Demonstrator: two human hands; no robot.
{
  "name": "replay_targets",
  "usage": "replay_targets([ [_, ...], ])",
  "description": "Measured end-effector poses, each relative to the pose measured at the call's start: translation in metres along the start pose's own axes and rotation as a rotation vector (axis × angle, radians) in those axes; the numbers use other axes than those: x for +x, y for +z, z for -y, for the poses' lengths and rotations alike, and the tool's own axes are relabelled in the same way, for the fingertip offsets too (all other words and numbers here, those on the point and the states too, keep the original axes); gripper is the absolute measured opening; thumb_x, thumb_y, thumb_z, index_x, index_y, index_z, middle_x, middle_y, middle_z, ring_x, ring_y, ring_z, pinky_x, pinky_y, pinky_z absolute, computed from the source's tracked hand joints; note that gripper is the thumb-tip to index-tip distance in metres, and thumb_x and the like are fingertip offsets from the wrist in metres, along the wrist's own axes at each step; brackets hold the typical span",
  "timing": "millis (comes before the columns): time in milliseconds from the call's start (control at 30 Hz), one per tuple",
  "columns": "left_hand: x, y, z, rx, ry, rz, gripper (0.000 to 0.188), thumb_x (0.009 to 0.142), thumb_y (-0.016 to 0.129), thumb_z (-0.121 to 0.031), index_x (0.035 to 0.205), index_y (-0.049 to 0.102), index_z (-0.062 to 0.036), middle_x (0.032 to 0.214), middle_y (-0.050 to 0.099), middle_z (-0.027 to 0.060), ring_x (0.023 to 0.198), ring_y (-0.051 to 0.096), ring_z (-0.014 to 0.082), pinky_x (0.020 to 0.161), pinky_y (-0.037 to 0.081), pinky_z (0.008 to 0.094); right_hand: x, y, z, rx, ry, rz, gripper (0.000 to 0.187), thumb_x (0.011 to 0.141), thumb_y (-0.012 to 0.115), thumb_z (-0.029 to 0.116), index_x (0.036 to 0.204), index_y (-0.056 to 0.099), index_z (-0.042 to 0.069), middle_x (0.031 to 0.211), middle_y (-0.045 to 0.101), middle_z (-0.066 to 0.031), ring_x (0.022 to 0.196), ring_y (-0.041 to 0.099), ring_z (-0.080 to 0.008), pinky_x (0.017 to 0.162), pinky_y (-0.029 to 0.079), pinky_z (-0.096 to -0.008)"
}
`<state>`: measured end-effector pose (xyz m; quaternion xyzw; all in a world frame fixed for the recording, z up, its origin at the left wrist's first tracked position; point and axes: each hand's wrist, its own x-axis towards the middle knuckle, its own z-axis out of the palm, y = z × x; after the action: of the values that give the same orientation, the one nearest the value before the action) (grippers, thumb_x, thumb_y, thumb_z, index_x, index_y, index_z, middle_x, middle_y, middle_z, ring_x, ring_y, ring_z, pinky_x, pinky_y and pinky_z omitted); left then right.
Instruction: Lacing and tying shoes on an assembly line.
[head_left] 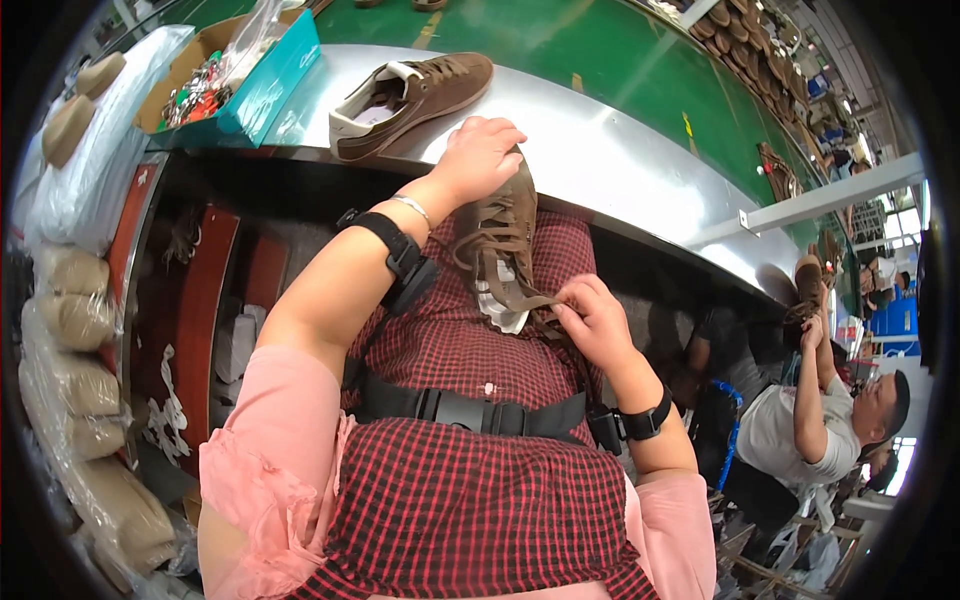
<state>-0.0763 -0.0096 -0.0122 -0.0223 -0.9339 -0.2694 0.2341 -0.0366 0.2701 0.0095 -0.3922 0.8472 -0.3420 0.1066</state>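
Observation:
A brown lace-up shoe [512, 212] rests on my lap, its toe away from me and its pale lining and tongue toward me. My left hand [482, 158] curls over the toe end and grips it; the fingertips are partly hidden. At the collar end my right hand [597, 318] pinches a brown shoelace [535, 300] between thumb and fingers, drawn out to the right of the shoe. Laces cross loosely over the shoe's front. Just beyond my left hand, a matching brown shoe [435, 95] with a cream lining stands on the metal ledge.
The shiny metal ledge [630, 165] borders a green conveyor belt [560, 45]. A teal box [270, 95] of small colourful items stands at the ledge's left. Plastic-wrapped beige shapes [85, 385] line the far left. A co-worker [835, 425] at right handles another brown shoe [808, 285].

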Motion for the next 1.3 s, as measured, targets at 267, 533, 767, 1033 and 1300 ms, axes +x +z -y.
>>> replay_targets([
  [267, 0.002, -0.002, -0.002, 0.013, 0.044, 0.027, 0.034, 0.081, 0.054, -0.025, 0.112, 0.06, -0.0112, 0.121, 0.055, 0.007, 0.112, 0.047, 0.0324, 0.097, 0.037, 0.0434, 0.002, -0.042, 0.024, 0.548, 0.198, 0.443, 0.005, 0.085, 0.061, 0.005, 0.089, 0.059, 0.005, 0.066, 0.057, -0.0005, 0.061, 0.057, -0.0126, 0.056, 0.045, -0.0255],
  [533, -0.021, -0.07, -0.031, -0.817, -0.355, -0.101, 0.026, 0.088, 0.056, -0.02, 0.101, 0.06, 0.0027, 0.111, 0.058, 0.0124, 0.098, 0.056, 0.0193, 0.086, 0.044, 0.0284, 0.003, -0.077, 0.079, 0.532, -0.376, 0.462, 0.01, 0.081, 0.064, 0.002, 0.091, 0.062, 0.003, 0.084, 0.066, -0.0072, 0.076, 0.066, -0.0218, 0.067, 0.051, -0.0299],
  [767, -0.09, -0.097, -0.108, -1.059, -0.517, 0.721, 0.04, 0.094, 0.051, -0.036, 0.095, 0.068, 0.0, 0.085, 0.066, 0.0081, 0.085, 0.062, 0.0144, 0.077, 0.048, 0.0272, 0.033, -0.018, 0.11, 0.68, -0.604, 0.524, 0.007, 0.08, 0.062, 0.008, 0.086, 0.061, 0.006, 0.08, 0.062, -0.0084, 0.076, 0.062, -0.0244, 0.07, 0.049, -0.0346],
  [1033, -0.078, -0.157, -0.096, -1.45, -0.493, 0.321, 0.014, 0.086, 0.056, -0.01, 0.083, 0.059, 0.003, 0.072, 0.064, 0.0118, 0.057, 0.061, 0.0188, 0.057, 0.051, 0.0301, 0.027, -0.026, 0.053, 0.59, -0.312, 0.211, 0.019, 0.077, 0.065, 0.006, 0.096, 0.063, 0.004, 0.085, 0.061, -0.0077, 0.076, 0.062, -0.0183, 0.07, 0.051, -0.0309],
  [1300, -0.067, -0.143, -0.138, -1.108, 0.054, 0.611, 0.017, 0.089, 0.059, -0.019, 0.086, 0.06, -0.0025, 0.063, 0.054, 0.0003, 0.049, 0.049, 0.0143, 0.045, 0.039, 0.0273, 0.03, 0.012, 0.071, 0.191, -0.61, 0.218, 0.023, 0.069, 0.065, 0.011, 0.089, 0.057, 0.004, 0.09, 0.056, -0.0122, 0.08, 0.059, -0.0334, 0.071, 0.05, -0.0413],
])
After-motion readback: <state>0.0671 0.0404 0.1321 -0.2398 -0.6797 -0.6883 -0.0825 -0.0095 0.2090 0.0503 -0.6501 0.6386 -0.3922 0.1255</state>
